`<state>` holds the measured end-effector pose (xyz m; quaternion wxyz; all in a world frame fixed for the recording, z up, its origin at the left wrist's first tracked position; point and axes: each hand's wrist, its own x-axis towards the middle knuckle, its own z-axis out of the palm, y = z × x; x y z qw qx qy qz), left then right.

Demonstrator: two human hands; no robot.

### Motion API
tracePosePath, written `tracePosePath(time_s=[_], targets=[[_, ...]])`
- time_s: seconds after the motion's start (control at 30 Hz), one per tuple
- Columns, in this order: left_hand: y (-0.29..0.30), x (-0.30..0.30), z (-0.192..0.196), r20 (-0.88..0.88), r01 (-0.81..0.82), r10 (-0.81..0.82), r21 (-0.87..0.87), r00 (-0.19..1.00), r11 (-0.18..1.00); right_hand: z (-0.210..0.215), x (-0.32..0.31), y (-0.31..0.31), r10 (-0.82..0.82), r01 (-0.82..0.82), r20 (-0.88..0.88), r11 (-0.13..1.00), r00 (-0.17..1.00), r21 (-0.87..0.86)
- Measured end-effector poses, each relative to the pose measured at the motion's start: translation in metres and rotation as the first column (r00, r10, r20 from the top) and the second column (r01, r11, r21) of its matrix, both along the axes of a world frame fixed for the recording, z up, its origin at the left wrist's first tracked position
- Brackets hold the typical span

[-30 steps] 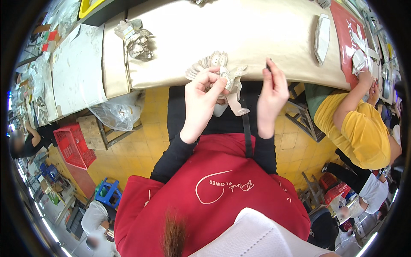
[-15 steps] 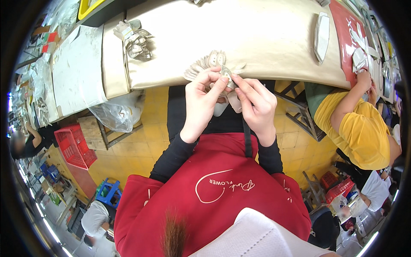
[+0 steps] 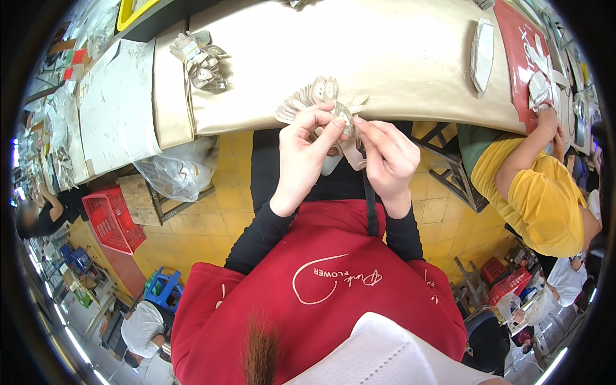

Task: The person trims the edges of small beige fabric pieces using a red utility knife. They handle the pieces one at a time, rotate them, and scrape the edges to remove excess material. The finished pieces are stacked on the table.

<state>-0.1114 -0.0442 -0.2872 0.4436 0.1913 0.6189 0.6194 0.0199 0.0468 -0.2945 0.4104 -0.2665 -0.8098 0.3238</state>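
My left hand (image 3: 307, 154) and my right hand (image 3: 385, 160) meet over the near edge of a beige-covered table (image 3: 398, 58). Between their fingertips I pinch a pale fabric flower piece (image 3: 321, 102) made of several fanned, overlapping petals. My left thumb and fingers grip its right end, and my right fingertips touch the same spot. A pale strip hangs down from the piece between my hands. I wear a red apron over black sleeves.
A heap of pale fabric pieces (image 3: 202, 61) lies at the table's left. A flat pale tray (image 3: 482, 54) sits at the right beside a red mat (image 3: 523, 38). A person in a yellow shirt (image 3: 532, 192) works at my right. A red crate (image 3: 112, 221) stands on the floor.
One second ago my right hand was held apart to the right; it has moved left and joined my left hand on the flower piece.
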Motion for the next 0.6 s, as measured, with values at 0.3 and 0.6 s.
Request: tracePosePath(time_s=[0.3,0.6], targets=[[-0.001,0.001,-0.002,0.047,-0.018,0.018,0.013,0.999,1.0,0.013,0.003,-0.001,0.108,-0.084,0.124,0.979,0.986,-0.183],[-0.003,0.0,-0.002,0.079,-0.008,0.01,-0.024,0.997,1.0,0.002,0.0,-0.004,0.019,-0.009,0.115,0.996,0.993,-0.087]])
